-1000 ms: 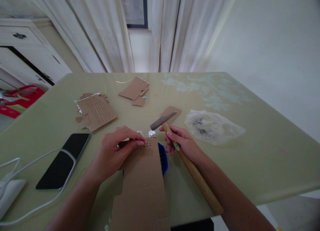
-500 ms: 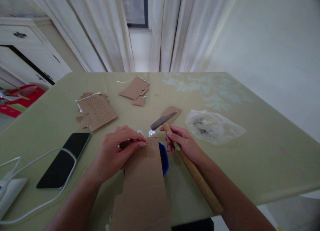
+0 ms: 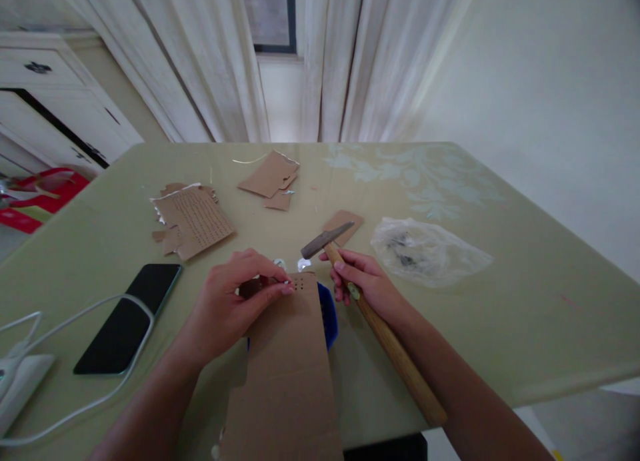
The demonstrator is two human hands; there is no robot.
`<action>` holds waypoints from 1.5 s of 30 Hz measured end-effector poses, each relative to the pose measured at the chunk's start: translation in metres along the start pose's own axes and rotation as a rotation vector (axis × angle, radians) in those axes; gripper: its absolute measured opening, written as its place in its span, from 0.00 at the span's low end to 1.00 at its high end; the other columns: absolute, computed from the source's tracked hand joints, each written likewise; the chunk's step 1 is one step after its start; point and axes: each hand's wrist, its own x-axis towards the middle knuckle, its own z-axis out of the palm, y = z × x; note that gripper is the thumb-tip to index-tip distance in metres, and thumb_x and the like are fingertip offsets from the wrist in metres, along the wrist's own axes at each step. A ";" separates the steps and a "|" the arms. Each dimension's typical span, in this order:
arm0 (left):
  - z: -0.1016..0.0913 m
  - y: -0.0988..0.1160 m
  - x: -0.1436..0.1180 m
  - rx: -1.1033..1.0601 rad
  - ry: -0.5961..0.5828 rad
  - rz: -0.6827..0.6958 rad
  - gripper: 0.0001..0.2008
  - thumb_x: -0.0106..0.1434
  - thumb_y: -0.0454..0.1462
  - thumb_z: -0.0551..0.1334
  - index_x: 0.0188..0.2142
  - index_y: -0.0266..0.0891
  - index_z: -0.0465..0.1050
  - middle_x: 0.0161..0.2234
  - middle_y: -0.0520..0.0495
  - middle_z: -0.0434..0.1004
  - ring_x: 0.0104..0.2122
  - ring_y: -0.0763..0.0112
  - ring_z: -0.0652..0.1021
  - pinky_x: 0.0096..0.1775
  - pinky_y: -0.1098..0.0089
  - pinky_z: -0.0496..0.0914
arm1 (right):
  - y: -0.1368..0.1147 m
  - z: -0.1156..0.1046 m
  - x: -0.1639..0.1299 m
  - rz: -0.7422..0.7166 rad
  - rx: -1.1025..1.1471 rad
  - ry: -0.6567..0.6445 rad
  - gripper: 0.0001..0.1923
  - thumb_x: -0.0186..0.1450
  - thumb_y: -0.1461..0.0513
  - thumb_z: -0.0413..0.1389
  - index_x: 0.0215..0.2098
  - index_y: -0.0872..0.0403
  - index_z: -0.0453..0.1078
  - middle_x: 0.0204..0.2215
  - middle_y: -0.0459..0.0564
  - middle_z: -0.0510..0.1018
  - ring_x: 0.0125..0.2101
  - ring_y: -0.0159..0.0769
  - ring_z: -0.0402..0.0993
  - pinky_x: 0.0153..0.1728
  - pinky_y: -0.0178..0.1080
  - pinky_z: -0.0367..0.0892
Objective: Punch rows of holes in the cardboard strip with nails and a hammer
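Note:
My left hand (image 3: 240,291) is closed in a pinch at the far end of a long cardboard strip (image 3: 293,354). A tiny nail-like thing (image 3: 287,283) shows between thumb and forefinger, too small to make out fully. Just right of the fingertips, rows of small punched holes mark the strip. Under the strip, a blue holder (image 3: 327,318) is partly hidden. My right hand (image 3: 363,278) is wrapped around the wooden handle of a hammer (image 3: 387,341), near its head. The metal head hangs above the table, beyond the strip's end, and the handle slants back along my forearm.
A clear plastic bag (image 3: 430,251) with dark small bits lies at right. Cardboard scraps (image 3: 270,174) and a hole-punched cardboard piece (image 3: 195,221) lie farther back. At left are a phone (image 3: 130,321), a white cable (image 3: 95,304) and a white power strip (image 3: 23,388).
Almost nothing differs. The left thumb and forefinger have shifted very slightly; the hammer stays at the same place in the right hand.

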 end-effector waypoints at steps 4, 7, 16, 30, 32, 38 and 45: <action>0.000 -0.001 0.000 0.004 0.003 -0.004 0.03 0.68 0.35 0.74 0.37 0.45 0.86 0.32 0.52 0.85 0.30 0.72 0.80 0.32 0.73 0.70 | 0.001 -0.001 0.000 -0.001 0.003 -0.009 0.22 0.67 0.49 0.67 0.51 0.54 0.78 0.27 0.41 0.72 0.23 0.32 0.75 0.22 0.34 0.65; 0.000 -0.002 -0.001 0.007 -0.002 -0.013 0.03 0.68 0.35 0.74 0.38 0.46 0.86 0.32 0.53 0.85 0.31 0.73 0.80 0.33 0.73 0.71 | 0.002 -0.001 0.001 -0.004 -0.001 -0.005 0.22 0.68 0.49 0.67 0.52 0.55 0.78 0.27 0.41 0.73 0.23 0.32 0.75 0.22 0.34 0.66; 0.001 -0.002 -0.002 0.013 0.000 -0.019 0.02 0.68 0.36 0.74 0.37 0.45 0.86 0.31 0.52 0.85 0.30 0.72 0.79 0.32 0.73 0.70 | 0.002 0.000 0.001 -0.009 -0.012 -0.005 0.22 0.68 0.49 0.66 0.53 0.55 0.78 0.27 0.41 0.72 0.23 0.32 0.75 0.21 0.34 0.66; 0.001 -0.002 -0.001 0.015 -0.010 -0.011 0.02 0.69 0.36 0.74 0.37 0.45 0.86 0.31 0.52 0.84 0.30 0.72 0.79 0.32 0.71 0.70 | 0.000 -0.001 0.000 0.001 -0.012 -0.004 0.22 0.68 0.50 0.66 0.53 0.54 0.78 0.28 0.41 0.72 0.23 0.32 0.74 0.22 0.34 0.65; 0.001 -0.003 -0.002 0.018 -0.009 -0.011 0.02 0.69 0.36 0.74 0.38 0.46 0.86 0.31 0.52 0.84 0.30 0.72 0.79 0.32 0.72 0.69 | 0.000 -0.001 0.000 0.000 -0.012 -0.003 0.22 0.68 0.49 0.66 0.54 0.54 0.78 0.28 0.41 0.72 0.23 0.32 0.74 0.22 0.34 0.65; 0.001 -0.001 -0.003 0.038 -0.005 0.000 0.03 0.68 0.35 0.74 0.38 0.46 0.86 0.32 0.53 0.84 0.30 0.72 0.78 0.32 0.70 0.68 | 0.001 -0.001 0.000 -0.002 -0.013 -0.005 0.22 0.68 0.50 0.66 0.53 0.55 0.78 0.27 0.41 0.72 0.23 0.32 0.75 0.22 0.34 0.66; 0.000 0.003 0.000 0.045 -0.016 0.037 0.04 0.69 0.34 0.72 0.37 0.46 0.85 0.31 0.54 0.84 0.29 0.71 0.77 0.35 0.69 0.69 | 0.000 0.000 0.000 0.013 -0.006 0.008 0.21 0.67 0.50 0.67 0.52 0.54 0.78 0.28 0.41 0.73 0.23 0.31 0.74 0.22 0.34 0.65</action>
